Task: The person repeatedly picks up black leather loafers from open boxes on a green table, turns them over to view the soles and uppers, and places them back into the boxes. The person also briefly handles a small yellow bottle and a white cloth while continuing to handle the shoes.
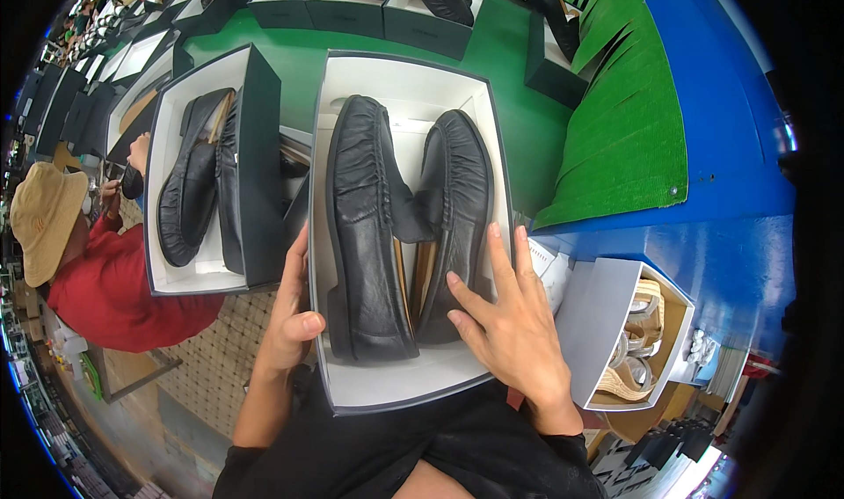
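Observation:
In front of me is an open shoebox [365, 397], dark outside and white inside. A pair of black leather loafers lies in it on their sides: the left loafer [360, 262] and the right loafer [457, 191], both with gathered toes. My left hand [288, 314] holds the box by its left wall, its thumb toward me and its fingertips partly hidden. My right hand [514, 323] is spread over the right wall. Its thumb and index finger touch the heel part of the right loafer, while the other fingers lie along the box's edge.
Another shoebox [264, 165] with black shoes stands on the left. Beyond it sits a person in a red top [132, 279] and tan hat. More shoeboxes [343, 14] line the green surface [492, 64] at the back. A box with wedge sandals [633, 358] is on the right, below green matting [615, 130].

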Demonstrator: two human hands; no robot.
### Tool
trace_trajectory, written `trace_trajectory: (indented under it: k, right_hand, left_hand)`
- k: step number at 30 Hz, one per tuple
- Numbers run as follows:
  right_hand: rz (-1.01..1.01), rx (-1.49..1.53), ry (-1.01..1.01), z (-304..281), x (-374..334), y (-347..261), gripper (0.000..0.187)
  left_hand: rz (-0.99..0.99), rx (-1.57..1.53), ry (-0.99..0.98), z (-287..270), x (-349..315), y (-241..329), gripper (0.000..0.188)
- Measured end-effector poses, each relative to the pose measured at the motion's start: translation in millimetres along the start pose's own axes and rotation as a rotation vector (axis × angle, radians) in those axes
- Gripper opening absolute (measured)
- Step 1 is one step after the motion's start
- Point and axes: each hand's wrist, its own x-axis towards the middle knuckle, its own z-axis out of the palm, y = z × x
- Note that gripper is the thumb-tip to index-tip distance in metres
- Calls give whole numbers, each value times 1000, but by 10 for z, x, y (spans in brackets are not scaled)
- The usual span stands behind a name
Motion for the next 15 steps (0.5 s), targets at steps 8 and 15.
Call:
trace_trajectory:
  k: [8, 15]
  right_hand:
    - [-57, 152, -15, -113, -61, 104, 30]
    - [129, 136, 137, -16, 83, 144, 45]
  left_hand:
    - [0, -2, 19, 32, 49, 6, 122]
    - [-44, -7, 31, 72, 65, 56, 121]
